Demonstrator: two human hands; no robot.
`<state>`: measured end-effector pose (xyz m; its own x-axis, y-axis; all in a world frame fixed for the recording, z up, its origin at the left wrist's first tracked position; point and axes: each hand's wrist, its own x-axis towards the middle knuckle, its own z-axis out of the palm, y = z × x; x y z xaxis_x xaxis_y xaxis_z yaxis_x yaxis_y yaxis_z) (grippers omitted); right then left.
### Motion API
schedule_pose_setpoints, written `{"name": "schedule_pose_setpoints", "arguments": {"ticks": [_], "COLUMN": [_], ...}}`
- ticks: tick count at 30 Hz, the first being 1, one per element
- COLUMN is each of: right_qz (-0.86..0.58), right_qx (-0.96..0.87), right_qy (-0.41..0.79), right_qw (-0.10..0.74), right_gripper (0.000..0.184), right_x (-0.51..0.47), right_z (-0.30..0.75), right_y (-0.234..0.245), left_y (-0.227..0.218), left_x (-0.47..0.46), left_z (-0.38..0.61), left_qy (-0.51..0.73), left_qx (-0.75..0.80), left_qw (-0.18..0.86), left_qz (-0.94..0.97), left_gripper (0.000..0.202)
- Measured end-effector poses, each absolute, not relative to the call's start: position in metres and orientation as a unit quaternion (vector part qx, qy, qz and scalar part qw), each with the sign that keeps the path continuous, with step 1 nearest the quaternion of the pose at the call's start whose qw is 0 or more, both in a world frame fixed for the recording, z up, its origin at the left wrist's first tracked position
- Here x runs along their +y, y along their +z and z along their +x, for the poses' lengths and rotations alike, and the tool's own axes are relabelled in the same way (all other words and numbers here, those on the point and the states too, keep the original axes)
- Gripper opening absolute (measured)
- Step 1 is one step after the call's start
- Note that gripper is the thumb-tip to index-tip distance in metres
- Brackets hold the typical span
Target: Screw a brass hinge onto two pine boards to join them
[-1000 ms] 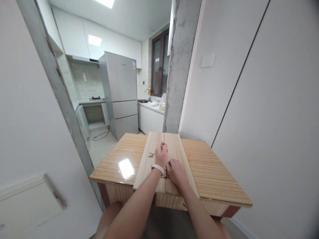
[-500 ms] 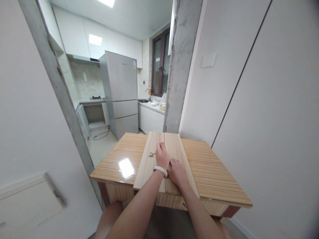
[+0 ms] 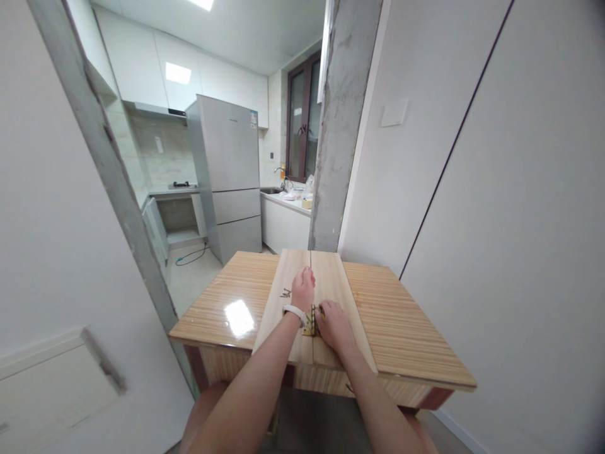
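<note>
A brass-coloured hinge point(image 3: 309, 324) lies over the seam between two pale wooden boards point(image 3: 293, 350) on the table. My right hand point(image 3: 335, 326) is closed over the hinge's right side, with fingers curled and hiding part of it. Just beyond the hinge, my left hand point(image 3: 303, 287) is raised above the boards with its fingers pinched together. Whatever is between those fingertips is too small to make out. A white band point(image 3: 295, 313) circles my left wrist. Several dark screws point(image 3: 285, 293) lie loose on the left board, beside my left hand.
The boards rest across a wood-grain table point(image 3: 401, 315) with a drawer front below. A grey refrigerator point(image 3: 236, 151) and a sink counter point(image 3: 288, 217) stand in the kitchen beyond. White panels point(image 3: 496, 221) rise close on the right.
My left hand has shifted slightly left and its wrist has turned, uncovering more of the hinge. My right hand stays on the hinge.
</note>
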<state>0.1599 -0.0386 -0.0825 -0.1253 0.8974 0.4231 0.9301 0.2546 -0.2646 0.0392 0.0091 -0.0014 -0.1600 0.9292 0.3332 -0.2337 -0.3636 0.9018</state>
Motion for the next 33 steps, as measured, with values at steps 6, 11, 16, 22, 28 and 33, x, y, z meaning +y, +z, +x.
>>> {"name": "schedule_pose_setpoints", "arguments": {"ticks": [6,11,16,22,28,33], "right_qz": [-0.604,-0.605,-0.608,-0.608,-0.610,-0.608], "right_qx": [-0.752,-0.750,-0.750,-0.750,-0.749,-0.750], "right_qy": [-0.034,-0.035,-0.027,-0.029,-0.034,-0.031], "right_qw": [0.262,0.266,0.259,0.258,0.257,0.260], "right_gripper": [0.022,0.022,0.021,0.022,0.022,0.022], "right_x": [-0.038,-0.038,-0.039,-0.038,-0.039,-0.039], "right_z": [0.160,0.160,0.160,0.160,0.160,0.161], "right_y": [-0.084,-0.083,-0.082,-0.082,-0.084,-0.083], "left_y": [0.004,0.008,0.005,0.001,0.002,0.004], "left_x": [0.009,0.001,0.001,0.007,-0.001,0.003], "left_z": [0.036,0.037,0.030,0.029,0.040,0.037], "left_qy": [0.625,0.624,0.646,0.672,0.679,0.663], "left_qx": [0.302,0.293,0.359,0.424,0.394,0.370], "left_qw": [0.530,0.495,0.423,0.361,0.371,0.423], "left_qz": [0.487,0.529,0.524,0.489,0.496,0.494], "left_gripper": [0.031,0.036,0.034,0.031,0.038,0.037]}}
